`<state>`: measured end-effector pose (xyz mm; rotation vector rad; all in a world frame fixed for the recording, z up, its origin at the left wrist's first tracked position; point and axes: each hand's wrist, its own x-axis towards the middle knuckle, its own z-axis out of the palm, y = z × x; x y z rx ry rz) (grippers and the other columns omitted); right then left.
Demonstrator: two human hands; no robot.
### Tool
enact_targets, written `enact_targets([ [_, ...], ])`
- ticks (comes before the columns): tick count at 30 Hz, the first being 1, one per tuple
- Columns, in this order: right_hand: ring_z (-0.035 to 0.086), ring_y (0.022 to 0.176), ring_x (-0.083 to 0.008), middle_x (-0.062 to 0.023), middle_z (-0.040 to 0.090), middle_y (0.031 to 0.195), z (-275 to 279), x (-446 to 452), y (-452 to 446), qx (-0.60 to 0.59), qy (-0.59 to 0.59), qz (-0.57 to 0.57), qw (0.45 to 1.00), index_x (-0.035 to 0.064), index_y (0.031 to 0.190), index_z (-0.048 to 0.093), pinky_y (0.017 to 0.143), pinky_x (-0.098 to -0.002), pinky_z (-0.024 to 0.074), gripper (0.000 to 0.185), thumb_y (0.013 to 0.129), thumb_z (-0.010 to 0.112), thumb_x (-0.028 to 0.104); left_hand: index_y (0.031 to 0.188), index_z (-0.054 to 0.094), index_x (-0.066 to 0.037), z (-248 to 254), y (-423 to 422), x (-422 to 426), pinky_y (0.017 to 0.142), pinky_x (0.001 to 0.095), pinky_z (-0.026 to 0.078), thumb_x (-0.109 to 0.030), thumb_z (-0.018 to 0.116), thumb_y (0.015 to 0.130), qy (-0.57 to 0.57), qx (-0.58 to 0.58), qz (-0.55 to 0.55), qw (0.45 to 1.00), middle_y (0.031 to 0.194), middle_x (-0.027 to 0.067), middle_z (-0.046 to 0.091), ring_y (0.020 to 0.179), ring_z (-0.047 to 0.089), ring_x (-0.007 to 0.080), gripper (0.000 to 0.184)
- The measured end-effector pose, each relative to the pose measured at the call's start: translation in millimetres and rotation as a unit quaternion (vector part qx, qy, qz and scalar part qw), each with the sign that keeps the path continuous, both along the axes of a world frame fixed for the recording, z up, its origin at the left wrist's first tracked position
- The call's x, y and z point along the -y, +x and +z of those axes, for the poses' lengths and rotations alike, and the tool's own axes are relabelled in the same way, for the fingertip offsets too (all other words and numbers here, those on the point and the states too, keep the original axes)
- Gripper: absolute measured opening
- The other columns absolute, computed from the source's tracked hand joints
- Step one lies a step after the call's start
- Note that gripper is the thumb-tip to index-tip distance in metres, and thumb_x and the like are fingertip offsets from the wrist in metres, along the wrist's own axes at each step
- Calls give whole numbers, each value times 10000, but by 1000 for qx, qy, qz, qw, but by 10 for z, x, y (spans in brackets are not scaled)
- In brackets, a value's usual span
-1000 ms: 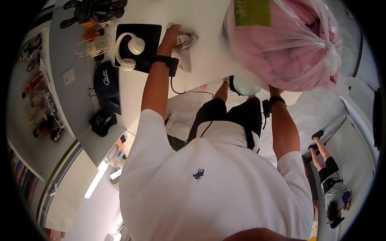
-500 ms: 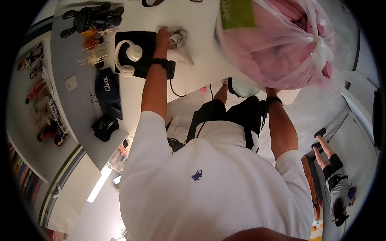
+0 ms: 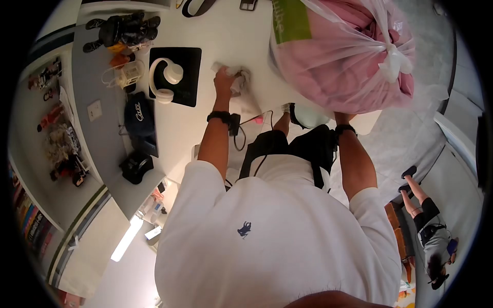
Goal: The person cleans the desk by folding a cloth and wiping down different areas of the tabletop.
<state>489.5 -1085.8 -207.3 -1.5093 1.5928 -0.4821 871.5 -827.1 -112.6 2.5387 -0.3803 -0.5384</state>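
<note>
My left hand (image 3: 224,82) is closed over a crumpled greyish-white cloth (image 3: 240,84) on the white table (image 3: 226,31), close to its front edge. My right hand (image 3: 344,117) reaches to the underside of a large clear plastic bag (image 3: 393,64), which is knotted and filled with pink, fabric-like contents (image 3: 334,72). The bag hides its fingers, so I cannot see whether they grip it. To the left of my left hand, white headphones (image 3: 164,95) rest on a black mat (image 3: 191,77).
Along the table's left side are a dark cap (image 3: 137,114), a black cap (image 3: 136,167), a small cream lantern (image 3: 127,74) and a black figure (image 3: 120,31). Shelves (image 3: 56,118) with figurines stand farther left. At the lower right is another person (image 3: 430,220).
My left hand has drawn the cloth back toward me and to the right, away from the black mat. My right hand has stayed under the bag, which sits slightly farther left in view.
</note>
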Motion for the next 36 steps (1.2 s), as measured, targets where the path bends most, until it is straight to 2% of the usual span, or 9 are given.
enact_targets([
  [5, 366, 1316, -323, -175, 323, 1439, 161, 22, 131, -62, -77, 62, 993, 60, 1431, 212, 1091, -448, 284, 1218, 501, 876, 482, 1032, 641, -51, -486, 560, -66, 733, 368, 535, -231, 812, 687, 0, 20, 61, 998, 990, 104, 696, 846, 669, 236, 424],
  [7, 416, 1233, -340, -175, 394, 1372, 487, -21, 274, -134, -153, 88, 975, 63, 1408, 283, 1015, -470, 316, 1080, 575, 810, 503, 1073, 617, -30, 89, 460, 186, 758, 387, 536, -201, 714, 775, -93, -164, 149, 971, 1008, 160, 675, 925, 662, 311, 357],
  [16, 503, 1021, -393, -162, 578, 1086, 958, 87, 536, -339, -203, 215, 893, 35, 1064, 588, 805, -545, 395, 463, 788, 573, 407, 1061, 620, -84, 6, -865, -11, 799, 434, 512, -351, 793, 700, 0, 4, 100, 995, 1041, 156, 670, 976, 628, 372, 481],
  [21, 536, 971, -393, -166, 578, 1036, 1070, 97, 493, -305, -260, 161, 902, 53, 983, 624, 775, -539, 434, 356, 866, 553, 381, 1126, 611, -70, -56, -1375, 101, 848, 464, 504, -378, 776, 714, 16, -32, 183, 982, 1119, 170, 650, 1050, 609, 370, 541],
  [25, 554, 928, -343, -119, 580, 980, 1115, -31, 130, -49, -285, 266, 919, 110, 1007, 599, 763, -492, 431, 238, 887, 618, 315, 1169, 595, -46, -190, -1639, 323, 795, 447, 540, -391, 747, 759, -14, -59, 165, 984, 1109, 174, 655, 1013, 638, 345, 556],
  [29, 565, 892, -328, -152, 587, 982, 1453, -511, -330, 60, -201, 462, 862, 91, 1377, 433, 784, -469, 424, 569, 841, 617, 135, 1244, 562, -28, 240, -2340, 941, 606, 375, 582, -339, 717, 799, -149, -307, 140, 929, 1094, 218, 647, 871, 689, 312, 565],
  [31, 533, 968, -418, -226, 555, 1046, 1704, -724, -563, 7, -235, 545, 805, 102, 1477, 305, 850, -497, 427, 755, 791, 620, 73, 1148, 594, -4, -38, -2908, 1263, 780, 381, 549, -248, 719, 785, -117, -148, 3, 982, 980, 171, 684, 917, 673, 286, 456],
  [32, 520, 997, -434, -237, 545, 1071, 1694, -756, -712, 26, -207, 511, 834, 106, 1485, 285, 854, -499, 431, 796, 773, 635, 46, 1112, 622, -12, 8, -3152, 1316, 847, 376, 514, -271, 704, 790, -271, -243, -25, 931, 1039, 157, 684, 959, 664, 268, 422],
  [36, 501, 1048, -454, -262, 505, 1143, 1844, -628, -1189, 56, -249, 427, 867, 126, 1491, 257, 857, -484, 451, 889, 722, 674, -36, 1162, 594, -52, 712, -3595, 1509, 839, 335, 494, -251, 660, 862, -268, -343, -110, 894, 1073, 90, 643, 989, 606, 190, 366],
])
